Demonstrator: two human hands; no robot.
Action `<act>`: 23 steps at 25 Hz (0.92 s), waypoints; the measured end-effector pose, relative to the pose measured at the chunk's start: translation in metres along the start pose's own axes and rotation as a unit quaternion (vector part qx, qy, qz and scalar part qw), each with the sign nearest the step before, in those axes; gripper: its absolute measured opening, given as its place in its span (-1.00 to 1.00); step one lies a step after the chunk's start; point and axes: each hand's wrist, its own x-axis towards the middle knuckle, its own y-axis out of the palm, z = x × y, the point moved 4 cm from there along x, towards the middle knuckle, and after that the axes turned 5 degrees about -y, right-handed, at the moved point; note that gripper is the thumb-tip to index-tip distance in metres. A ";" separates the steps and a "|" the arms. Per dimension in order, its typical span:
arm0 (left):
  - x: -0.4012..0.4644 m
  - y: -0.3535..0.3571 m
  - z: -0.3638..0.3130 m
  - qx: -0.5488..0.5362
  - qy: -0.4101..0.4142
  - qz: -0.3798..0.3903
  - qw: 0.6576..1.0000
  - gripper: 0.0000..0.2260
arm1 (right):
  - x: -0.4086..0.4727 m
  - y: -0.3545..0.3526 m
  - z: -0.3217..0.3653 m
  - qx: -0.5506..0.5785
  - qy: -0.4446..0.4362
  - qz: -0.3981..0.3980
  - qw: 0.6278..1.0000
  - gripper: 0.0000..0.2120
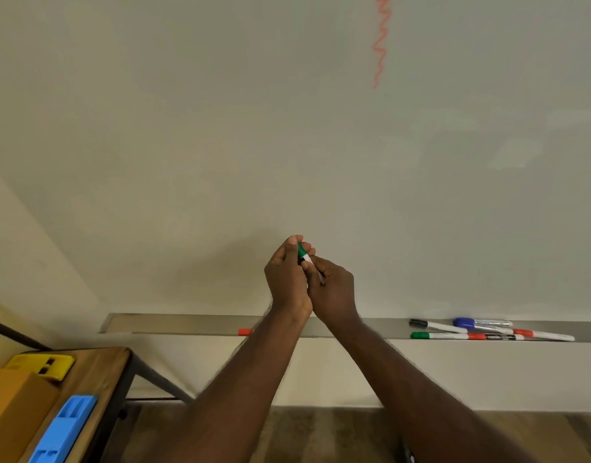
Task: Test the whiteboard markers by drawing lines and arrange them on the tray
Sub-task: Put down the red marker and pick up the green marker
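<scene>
Whiteboard: pale whiteboard (220, 128) fills the view, with one red squiggle (381, 41) near its top edge, right of centre.
Tray: metal tray (187, 324) runs along the board's bottom edge; your forearms cross its middle.
Marker in hand: green marker (304, 255) sits in front of the board just above the tray's middle.
Left hand: your left hand (287, 279) has fingers curled round the green cap end.
Right hand: your right hand (334, 289) grips the white barrel, fingers closed on it.
Doing it well: likely uncapping; pull straight along the barrel, keep the cap in your left hand, then draw beside the red squiggle, not over it.
Waiting markers: black marker (431, 325), blue marker (478, 323), another green marker (437, 335) and two red markers (541, 335) lie at the tray's right end.
Hard to tell: whether the cap has parted, and the tip, are hidden by your fingers; a red bit (244, 331) by your left wrist is mostly covered.
</scene>
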 end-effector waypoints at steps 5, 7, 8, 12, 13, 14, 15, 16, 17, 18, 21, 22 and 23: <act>-0.004 -0.007 0.001 0.011 -0.001 -0.040 0.999 -0.82 | -0.005 0.004 -0.005 -0.021 0.008 0.002 1.000 -0.80; -0.004 -0.009 0.001 0.006 0.001 -0.043 0.999 -0.83 | -0.004 0.006 -0.004 -0.048 -0.005 0.014 0.999 -0.78; -0.004 -0.008 -0.001 -0.001 -0.001 -0.040 0.999 -0.82 | -0.002 0.007 0.000 -0.062 -0.016 0.019 0.998 -0.78; 0.003 -0.004 -0.021 -0.051 0.012 0.000 0.999 -0.82 | 0.016 -0.001 0.017 -0.035 -0.082 0.039 0.995 -0.79; 0.001 0.000 -0.030 -0.045 0.031 0.016 0.998 -0.82 | 0.020 -0.006 0.022 -0.011 -0.094 0.040 0.995 -0.80; -0.002 0.003 -0.037 -0.026 0.054 0.029 0.998 -0.82 | 0.025 -0.009 0.027 0.009 -0.102 0.041 0.994 -0.81; -0.006 0.009 -0.041 -0.004 0.075 0.042 0.996 -0.81 | 0.030 -0.011 0.034 0.019 -0.111 0.039 0.993 -0.81; -0.008 0.012 -0.045 0.010 0.091 0.054 0.994 -0.80 | 0.034 -0.012 0.042 0.015 -0.122 0.035 0.992 -0.80; -0.008 0.014 -0.053 0.018 0.101 0.063 0.993 -0.79 | 0.035 -0.013 0.048 -0.007 -0.136 0.031 0.990 -0.79; -0.003 0.012 -0.067 0.015 0.115 0.053 0.992 -0.77 | 0.035 -0.016 0.049 -0.050 -0.153 0.027 0.987 -0.78; 0.028 -0.004 -0.154 -0.109 0.184 0.015 0.977 -0.82 | 0.017 -0.036 0.029 -0.146 -0.161 -0.014 0.976 -0.81; 0.032 -0.003 -0.184 -0.147 0.207 0.038 0.967 -0.85 | 0.011 -0.043 0.022 -0.130 -0.148 -0.028 0.980 -0.82; 0.031 0.003 -0.203 -0.143 0.222 0.063 0.963 -0.86 | 0.009 -0.049 0.019 -0.103 -0.136 -0.041 0.985 -0.81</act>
